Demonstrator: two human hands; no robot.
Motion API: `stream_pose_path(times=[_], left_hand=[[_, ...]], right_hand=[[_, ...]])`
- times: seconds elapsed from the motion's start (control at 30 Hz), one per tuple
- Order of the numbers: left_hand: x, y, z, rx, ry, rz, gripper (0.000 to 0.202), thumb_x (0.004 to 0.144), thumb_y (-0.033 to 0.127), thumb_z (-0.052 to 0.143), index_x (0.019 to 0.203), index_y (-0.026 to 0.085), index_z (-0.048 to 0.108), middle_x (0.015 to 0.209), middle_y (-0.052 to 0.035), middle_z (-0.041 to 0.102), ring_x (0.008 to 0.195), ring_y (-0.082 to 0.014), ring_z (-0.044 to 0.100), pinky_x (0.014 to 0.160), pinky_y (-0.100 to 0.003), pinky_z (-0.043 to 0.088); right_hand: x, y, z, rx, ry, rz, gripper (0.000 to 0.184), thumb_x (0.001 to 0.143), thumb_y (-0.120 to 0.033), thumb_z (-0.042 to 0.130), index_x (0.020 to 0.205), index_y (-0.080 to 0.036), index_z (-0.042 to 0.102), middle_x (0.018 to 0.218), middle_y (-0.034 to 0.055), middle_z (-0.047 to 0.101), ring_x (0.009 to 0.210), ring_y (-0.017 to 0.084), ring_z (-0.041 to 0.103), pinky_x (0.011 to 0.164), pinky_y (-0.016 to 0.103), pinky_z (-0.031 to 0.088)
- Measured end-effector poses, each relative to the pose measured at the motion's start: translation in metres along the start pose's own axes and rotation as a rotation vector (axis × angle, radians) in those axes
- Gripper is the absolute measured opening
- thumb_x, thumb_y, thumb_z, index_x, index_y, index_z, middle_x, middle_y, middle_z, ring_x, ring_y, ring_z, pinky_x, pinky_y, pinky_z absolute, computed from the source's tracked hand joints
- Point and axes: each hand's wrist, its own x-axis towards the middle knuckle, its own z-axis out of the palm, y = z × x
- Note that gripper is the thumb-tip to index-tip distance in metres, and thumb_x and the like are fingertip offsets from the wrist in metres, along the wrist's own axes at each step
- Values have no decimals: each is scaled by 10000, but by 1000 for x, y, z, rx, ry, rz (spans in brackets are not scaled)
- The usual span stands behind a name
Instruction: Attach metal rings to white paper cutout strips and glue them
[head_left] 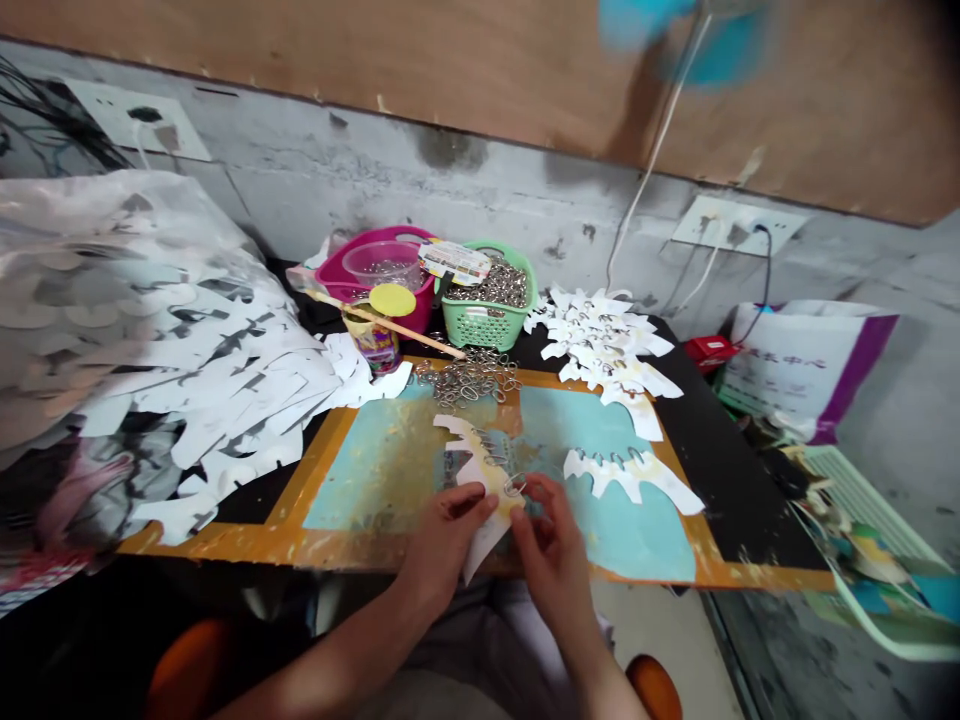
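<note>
My left hand (446, 545) grips the lower end of a white paper cutout (480, 480), which lies on a painted board (390, 480) with teal and orange patches. My right hand (551, 555) pinches a small metal ring (514, 487) at the cutout's edge, and several more rings run along that edge. To the right lies a second cutout (630, 478) with several rings along its top. A loose heap of metal rings (469, 378) sits at the board's far edge.
Stacks of white cutouts lie left (240, 350) and far right (607, 340) on a black tabletop (735, 480). Behind stand a green basket of rings (487, 320) and a pink tub (375, 280). A plastic bag (97, 300) bulges at left; a printed white bag (806, 370) stands at right.
</note>
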Motion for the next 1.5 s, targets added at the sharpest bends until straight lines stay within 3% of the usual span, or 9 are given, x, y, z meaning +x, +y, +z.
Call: stream_pose_path(times=[0.17, 0.53, 0.77, 0.9, 1.0, 1.1, 1.2, 1.3, 1.5], left_hand=[[-7, -2, -2, 34, 36, 12, 320, 654, 392, 831, 707, 152, 625, 673, 16, 626, 646, -145, 585, 647, -246, 466], [-7, -13, 5, 23, 126, 112, 414, 623, 408, 853, 876, 170, 626, 865, -27, 712, 791, -186, 658, 738, -286, 514], [-16, -23, 5, 82, 88, 202, 368, 721, 409, 799, 920, 192, 580, 853, -10, 672, 799, -166, 639, 731, -263, 520], [-46, -26, -8, 296, -198, 276, 315, 813, 462, 697, 975, 202, 621, 911, -57, 668, 787, -184, 655, 708, -283, 534], [-58, -20, -15, 726, -406, 570, 132, 834, 333, 684, 853, 206, 656, 889, -68, 658, 729, -170, 639, 668, -274, 517], [-34, -6, -7, 1075, -311, 850, 115, 869, 173, 596, 953, 216, 661, 1029, -90, 683, 982, -227, 633, 896, -357, 493], [8, 8, 7, 1262, -476, 825, 266, 841, 129, 576, 1092, 204, 618, 1148, -98, 678, 1227, -282, 533, 1113, -495, 320], [34, 15, 14, 1342, -539, 723, 276, 813, 101, 589, 1073, 191, 603, 1094, -89, 690, 1184, -278, 562, 1142, -547, 236], [34, 11, 5, 1407, -576, 750, 241, 828, 140, 642, 1052, 227, 656, 1015, -64, 708, 1210, -293, 517, 1181, -572, 96]], right_hand=[[14, -3, -5, -55, 56, -3, 210, 891, -373, 599, 950, -188, 676, 917, 66, 736, 795, 194, 683, 707, 297, 551], [11, -2, -7, -53, 99, 99, 242, 812, -374, 678, 946, -198, 777, 951, 77, 780, 861, 260, 721, 785, 394, 575], [25, -7, -26, 152, -150, 214, 215, 722, -377, 755, 764, -181, 678, 699, 9, 700, 632, 161, 635, 606, 278, 509], [33, -9, -49, -145, -312, 115, 70, 794, -251, 663, 766, -187, 665, 684, -5, 634, 629, 143, 579, 601, 266, 476], [33, -8, -60, -528, -287, -122, 127, 764, -88, 622, 759, -199, 683, 888, 43, 609, 843, 188, 586, 772, 337, 500], [30, -6, -62, -741, -257, -274, 176, 772, -44, 610, 797, -201, 683, 971, 66, 536, 957, 221, 541, 849, 379, 479], [26, -4, -60, -762, -273, -295, 162, 830, -59, 567, 822, -198, 650, 894, 43, 507, 862, 196, 537, 770, 325, 477], [19, 2, -57, -760, -245, -338, 156, 875, -92, 519, 841, -195, 630, 893, 43, 501, 833, 185, 535, 738, 295, 465], [-5, 22, -50, -833, -115, -382, 197, 919, -133, 444, 819, -195, 602, 908, 47, 482, 811, 184, 507, 721, 295, 441]])
